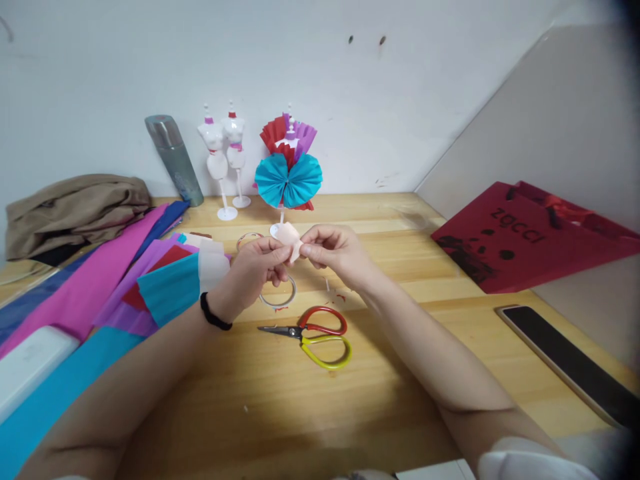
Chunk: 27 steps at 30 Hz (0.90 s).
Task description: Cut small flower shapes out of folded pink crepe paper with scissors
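Both my hands are raised over the wooden table (280, 400) and pinch one small pale pink piece of paper (289, 238) between them. My left hand (257, 270), with a black band at the wrist, grips its left edge with closed fingers. My right hand (333, 252) pinches its right edge. Below them lies a thin ring of tape (278, 293) and a pair of scissors (313, 333) with one red and one yellow handle, blades shut and pointing left.
Sheets of crepe paper (100, 293) in pink, purple, blue, red and teal cover the left. At the back stand two white mini mannequins (226, 157), one dressed in paper fans (289, 175), a grey flask (175, 159), brown cloth (75, 210). A red bag (525, 237) and phone (570, 360) lie right.
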Each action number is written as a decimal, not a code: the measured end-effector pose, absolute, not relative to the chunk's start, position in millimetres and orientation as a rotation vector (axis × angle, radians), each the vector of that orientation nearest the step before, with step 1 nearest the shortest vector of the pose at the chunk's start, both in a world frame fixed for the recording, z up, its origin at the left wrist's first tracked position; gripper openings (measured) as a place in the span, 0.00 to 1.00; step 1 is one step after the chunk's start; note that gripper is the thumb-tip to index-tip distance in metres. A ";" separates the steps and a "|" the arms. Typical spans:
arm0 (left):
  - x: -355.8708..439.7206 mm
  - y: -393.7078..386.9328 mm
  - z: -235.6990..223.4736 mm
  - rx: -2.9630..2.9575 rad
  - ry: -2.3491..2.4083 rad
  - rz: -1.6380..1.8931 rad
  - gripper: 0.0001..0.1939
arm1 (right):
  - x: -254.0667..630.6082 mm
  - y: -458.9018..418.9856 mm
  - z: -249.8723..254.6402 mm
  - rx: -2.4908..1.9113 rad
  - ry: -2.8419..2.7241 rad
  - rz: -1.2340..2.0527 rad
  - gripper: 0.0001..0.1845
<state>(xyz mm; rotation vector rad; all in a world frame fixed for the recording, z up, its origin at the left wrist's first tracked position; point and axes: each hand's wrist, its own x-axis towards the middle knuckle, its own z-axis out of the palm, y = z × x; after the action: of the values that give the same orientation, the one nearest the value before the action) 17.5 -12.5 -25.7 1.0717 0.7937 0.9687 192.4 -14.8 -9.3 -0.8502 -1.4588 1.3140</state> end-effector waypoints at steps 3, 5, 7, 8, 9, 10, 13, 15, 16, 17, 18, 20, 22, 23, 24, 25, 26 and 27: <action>19.9 -14.9 -23.2 1.178 0.909 1.070 0.15 | 189.5 -13.6 -15.2 -0.887 -1.384 1.368 0.16; 20.7 -16.6 -20.7 1.224 0.928 1.128 0.11 | 187.6 -12.9 -18.4 -0.889 -1.350 1.395 0.18; 20.5 -18.0 -18.5 1.250 0.920 1.143 0.08 | 186.4 -12.5 -20.0 -0.887 -1.328 1.392 0.19; 20.1 -18.7 -17.7 1.257 0.912 1.135 0.07 | 186.2 -12.4 -20.2 -0.889 -1.320 1.382 0.19; 19.6 -19.2 -17.0 1.261 0.899 1.122 0.07 | 186.2 -12.3 -20.1 -0.894 -1.312 1.371 0.18; 19.1 -19.8 -16.4 1.265 0.880 1.108 0.07 | 186.3 -12.3 -19.9 -0.902 -1.303 1.359 0.18; 18.8 -21.5 -14.6 1.297 0.818 1.080 0.08 | 186.4 -12.7 -19.5 -0.921 -1.289 1.325 0.17; 19.7 -22.5 -13.4 1.314 0.820 1.099 0.10 | 185.5 -13.3 -19.9 -0.911 -1.295 1.317 0.16; 20.2 -22.8 -13.2 1.306 0.836 1.119 0.10 | 184.7 -13.8 -20.2 -0.897 -1.298 1.319 0.15; 20.7 -22.8 -13.2 1.286 0.850 1.140 0.10 | 183.9 -14.2 -20.6 -0.882 -1.301 1.326 0.15; 20.9 -22.4 -13.6 1.254 0.857 1.161 0.10 | 183.1 -14.6 -21.1 -0.869 -1.302 1.332 0.15; 20.8 -20.9 -15.3 1.183 0.849 1.198 0.10 | 182.0 -15.1 -22.4 -0.859 -1.299 1.344 0.15; 20.0 -19.2 -17.3 1.136 0.834 1.227 0.10 | 181.9 -15.0 -24.0 -0.872 -1.295 1.360 0.15; 19.7 -18.5 -18.0 1.130 0.835 1.238 0.09 | 182.3 -14.8 -24.9 -0.882 -1.297 1.369 0.16; 19.5 -18.1 -18.4 1.135 0.842 1.246 0.09 | 182.8 -14.5 -25.6 -0.889 -1.303 1.378 0.16; 19.5 -18.0 -18.5 1.150 0.852 1.251 0.09 | 183.6 -14.3 -26.1 -0.894 -1.315 1.387 0.16; 19.6 -18.0 -18.2 1.169 0.862 1.259 0.09 | 184.5 -14.2 -26.2 -0.892 -1.334 1.393 0.17; 19.8 -18.2 -17.8 1.191 0.869 1.269 0.08 | 185.5 -14.3 -25.9 -0.886 -1.358 1.396 0.17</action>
<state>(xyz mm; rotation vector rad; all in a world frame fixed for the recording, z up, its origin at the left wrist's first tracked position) 19.8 -18.2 -17.8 1.1905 0.8687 1.2688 185.5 -14.3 -25.9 -0.8857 -1.3583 1.3961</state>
